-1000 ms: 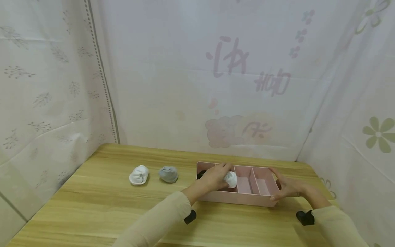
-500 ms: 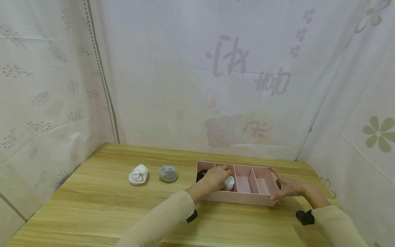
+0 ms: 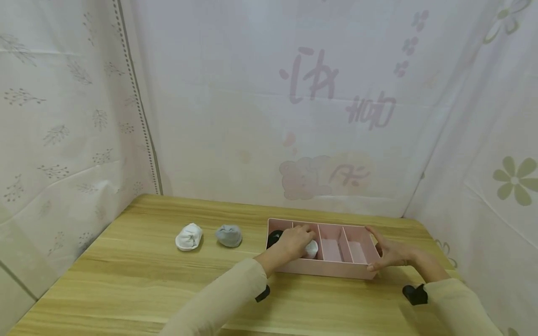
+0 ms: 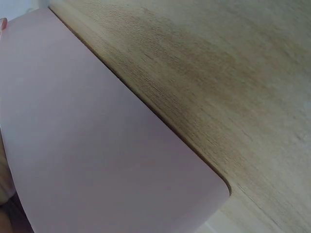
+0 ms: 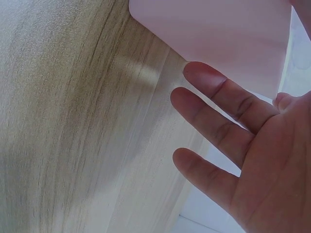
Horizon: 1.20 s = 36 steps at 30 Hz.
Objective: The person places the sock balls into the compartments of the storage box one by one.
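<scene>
A pink divided storage box (image 3: 328,269) lies on the wooden table. My left hand (image 3: 296,241) reaches into its second compartment from the left, fingers curled down over a balled white sock (image 3: 311,249). Part of that sock is hidden under the hand. In the left compartment sits a black balled sock (image 3: 274,238). At the box's right end my right hand (image 3: 394,254) grips the narrow side, thumb at the front corner and index finger at the back one. The right wrist view shows that hand's other fingers (image 5: 209,121) stretched out beside the pink wall.
Left of the box rest a grey balled sock (image 3: 229,236) and, farther left, another white balled sock (image 3: 189,237). Patterned curtains (image 3: 235,116) enclose the wooden table (image 3: 126,280) at the back and both sides.
My left hand has lowered the white balled sock deeper into the second compartment, shifting slightly left. The right hand stays at the box's end.
</scene>
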Motion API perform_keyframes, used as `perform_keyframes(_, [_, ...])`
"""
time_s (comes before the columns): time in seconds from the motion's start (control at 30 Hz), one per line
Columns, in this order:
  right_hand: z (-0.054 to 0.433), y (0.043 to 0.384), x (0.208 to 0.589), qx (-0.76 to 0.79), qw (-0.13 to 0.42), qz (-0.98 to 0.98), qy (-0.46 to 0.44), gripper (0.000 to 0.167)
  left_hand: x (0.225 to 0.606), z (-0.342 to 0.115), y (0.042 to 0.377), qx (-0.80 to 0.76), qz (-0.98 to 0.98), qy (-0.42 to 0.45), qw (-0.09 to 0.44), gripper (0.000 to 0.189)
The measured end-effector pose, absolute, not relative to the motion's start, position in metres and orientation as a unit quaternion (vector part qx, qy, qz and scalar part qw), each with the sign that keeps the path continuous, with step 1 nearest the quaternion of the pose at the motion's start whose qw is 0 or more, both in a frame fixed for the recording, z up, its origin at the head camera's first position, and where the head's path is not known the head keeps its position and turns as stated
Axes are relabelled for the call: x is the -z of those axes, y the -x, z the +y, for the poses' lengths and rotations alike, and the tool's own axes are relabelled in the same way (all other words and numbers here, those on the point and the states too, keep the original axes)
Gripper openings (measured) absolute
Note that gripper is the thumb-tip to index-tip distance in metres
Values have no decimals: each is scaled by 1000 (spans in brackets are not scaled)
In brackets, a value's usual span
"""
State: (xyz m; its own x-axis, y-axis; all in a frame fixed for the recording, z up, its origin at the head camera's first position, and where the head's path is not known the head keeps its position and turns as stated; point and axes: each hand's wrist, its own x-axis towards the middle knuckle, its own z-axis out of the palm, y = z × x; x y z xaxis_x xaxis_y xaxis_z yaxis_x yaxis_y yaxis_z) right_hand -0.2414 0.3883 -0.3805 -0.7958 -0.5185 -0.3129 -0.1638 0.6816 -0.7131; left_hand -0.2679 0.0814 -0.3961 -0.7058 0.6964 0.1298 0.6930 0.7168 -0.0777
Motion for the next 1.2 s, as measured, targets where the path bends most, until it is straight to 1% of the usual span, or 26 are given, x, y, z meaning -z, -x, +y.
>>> perform_keyframes(0.1, [388,241,380,338,249,886,194,121,396,81,268,-11,-923,376,77,42])
perform_keyframes(0.33, [387,241,377,329,243,892,194,120,396,80,269,14,-923,380,63,48])
perform_keyframes(0.73, [385,239,376,321,243,895,190,120,395,75,269,51,-917,392,57,51])
perform_keyframes(1.0, [386,239,377,327,243,893,190,121,387,59,265,157,-896,409,75,58])
perform_keyframes(1.2, [386,239,377,324,243,895,188,121,379,42,262,211,-886,403,93,58])
